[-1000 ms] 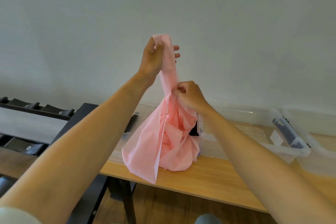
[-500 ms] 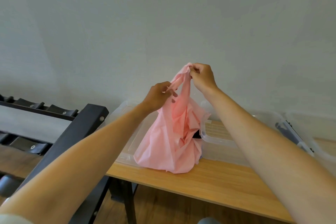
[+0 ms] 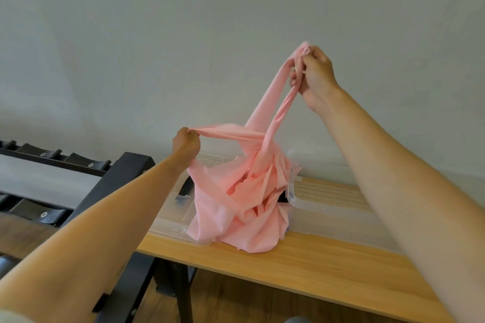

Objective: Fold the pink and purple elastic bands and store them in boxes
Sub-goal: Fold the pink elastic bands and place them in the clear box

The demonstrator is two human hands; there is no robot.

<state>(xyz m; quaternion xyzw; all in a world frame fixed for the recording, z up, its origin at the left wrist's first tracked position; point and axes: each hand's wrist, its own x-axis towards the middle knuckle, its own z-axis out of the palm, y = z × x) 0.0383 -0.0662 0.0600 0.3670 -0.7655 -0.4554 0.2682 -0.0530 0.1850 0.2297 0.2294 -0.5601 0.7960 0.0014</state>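
Observation:
A long pink elastic band (image 3: 244, 207) lies in a crumpled heap on the wooden table (image 3: 301, 267), between two clear plastic boxes. My right hand (image 3: 313, 73) grips one stretch of the band high above the heap, up and to the right. My left hand (image 3: 185, 143) grips another stretch, pulled out sideways to the left at a lower height. The band runs taut from both hands down into the heap. A sliver of purple (image 3: 287, 228) shows at the heap's right edge. One clear box (image 3: 328, 207) stands right of the heap, another clear box (image 3: 173, 207) left of it.
A black dumbbell rack (image 3: 78, 191) stands to the left of the table, close to my left forearm. A plain white wall rises behind the table. Wooden floor shows under the table's front edge.
My hands have drawn apart: the right one rose up and to the right, the left one dropped and went left, stretching two lengths of the pink band out of the heap.

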